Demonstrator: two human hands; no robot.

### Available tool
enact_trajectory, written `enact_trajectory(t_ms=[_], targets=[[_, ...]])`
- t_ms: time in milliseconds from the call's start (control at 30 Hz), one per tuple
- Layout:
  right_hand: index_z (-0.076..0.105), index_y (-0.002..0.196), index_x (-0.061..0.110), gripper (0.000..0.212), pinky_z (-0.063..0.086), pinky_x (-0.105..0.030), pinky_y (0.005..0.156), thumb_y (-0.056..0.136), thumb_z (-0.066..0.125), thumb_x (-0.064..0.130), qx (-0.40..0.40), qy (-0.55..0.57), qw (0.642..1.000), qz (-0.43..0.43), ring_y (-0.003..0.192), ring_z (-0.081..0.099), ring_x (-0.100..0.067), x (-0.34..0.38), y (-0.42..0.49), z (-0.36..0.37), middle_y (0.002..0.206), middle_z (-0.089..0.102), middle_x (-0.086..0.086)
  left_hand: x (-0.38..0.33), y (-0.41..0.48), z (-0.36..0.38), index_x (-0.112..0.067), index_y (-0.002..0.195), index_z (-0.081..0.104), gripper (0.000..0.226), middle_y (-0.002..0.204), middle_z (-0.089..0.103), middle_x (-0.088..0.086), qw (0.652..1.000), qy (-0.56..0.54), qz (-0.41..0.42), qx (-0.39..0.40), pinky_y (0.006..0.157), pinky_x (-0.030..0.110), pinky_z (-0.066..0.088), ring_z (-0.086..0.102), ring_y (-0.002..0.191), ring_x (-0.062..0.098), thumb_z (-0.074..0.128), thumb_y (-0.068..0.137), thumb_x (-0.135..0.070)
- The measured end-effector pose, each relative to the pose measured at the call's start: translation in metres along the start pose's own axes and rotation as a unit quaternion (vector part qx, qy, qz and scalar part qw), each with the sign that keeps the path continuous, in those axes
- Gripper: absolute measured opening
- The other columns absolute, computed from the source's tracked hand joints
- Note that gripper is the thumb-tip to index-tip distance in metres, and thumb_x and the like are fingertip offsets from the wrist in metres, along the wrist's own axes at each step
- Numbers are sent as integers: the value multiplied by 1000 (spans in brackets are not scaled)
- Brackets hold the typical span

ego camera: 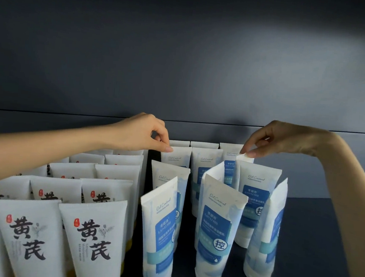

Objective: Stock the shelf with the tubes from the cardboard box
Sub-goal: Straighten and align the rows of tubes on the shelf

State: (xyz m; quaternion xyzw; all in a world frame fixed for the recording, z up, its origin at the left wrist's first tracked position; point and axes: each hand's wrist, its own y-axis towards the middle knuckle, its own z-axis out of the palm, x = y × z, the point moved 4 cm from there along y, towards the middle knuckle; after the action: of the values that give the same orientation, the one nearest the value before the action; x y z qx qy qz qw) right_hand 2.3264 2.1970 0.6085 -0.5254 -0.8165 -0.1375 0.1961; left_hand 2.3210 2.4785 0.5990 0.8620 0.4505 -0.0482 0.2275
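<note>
Several white tubes with blue labels (215, 235) stand cap-down on the dark shelf (312, 247), some turned sideways. My left hand (147, 133) reaches in from the left and pinches the top corner of a blue-label tube (176, 157) in a back row. My right hand (282, 139) comes from the right and pinches the top edge of another blue-label tube (244, 159), which stands turned at an angle. The cardboard box is out of sight.
To the left stand several rows of white tubes with black calligraphy (94, 245), packed closely. The dark blue back wall (183, 62) rises behind the tubes. Bare shelf surface shows at the right of the blue-label tubes.
</note>
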Motion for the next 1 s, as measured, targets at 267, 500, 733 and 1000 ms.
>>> enact_trajectory(t_ms=[267,500,733,1000], targets=[[74,67,25,9,43,-18,78,75,76,28,-28,31,999,3,80,60,-8,-6,10,4,86,72,-3,0,-1,-1,-23,74,75,11,75,59,-5,1000,13,1,-3,59,23,37,48,63,3,73,78,-34],[73,64,25,10,42,-17,74,74,77,25,-58,61,996,-10,72,60,-4,-8,17,6,70,71,9,1,0,-3,-22,73,75,11,74,59,-8,1000,22,5,-6,61,27,38,50,64,4,74,78,-31],[74,64,24,10,42,-18,76,73,77,27,-55,67,996,-11,78,61,-6,-6,17,8,74,72,6,0,0,-2,-20,73,76,10,73,59,-7,1000,3,13,-8,59,17,36,50,65,4,74,78,-29],[74,62,25,14,45,-23,82,75,76,31,-31,57,998,11,83,61,-10,-9,13,8,81,72,4,6,1,-3,-25,71,75,9,74,60,-16,1000,-4,2,15,56,11,36,50,63,2,75,77,-32]])
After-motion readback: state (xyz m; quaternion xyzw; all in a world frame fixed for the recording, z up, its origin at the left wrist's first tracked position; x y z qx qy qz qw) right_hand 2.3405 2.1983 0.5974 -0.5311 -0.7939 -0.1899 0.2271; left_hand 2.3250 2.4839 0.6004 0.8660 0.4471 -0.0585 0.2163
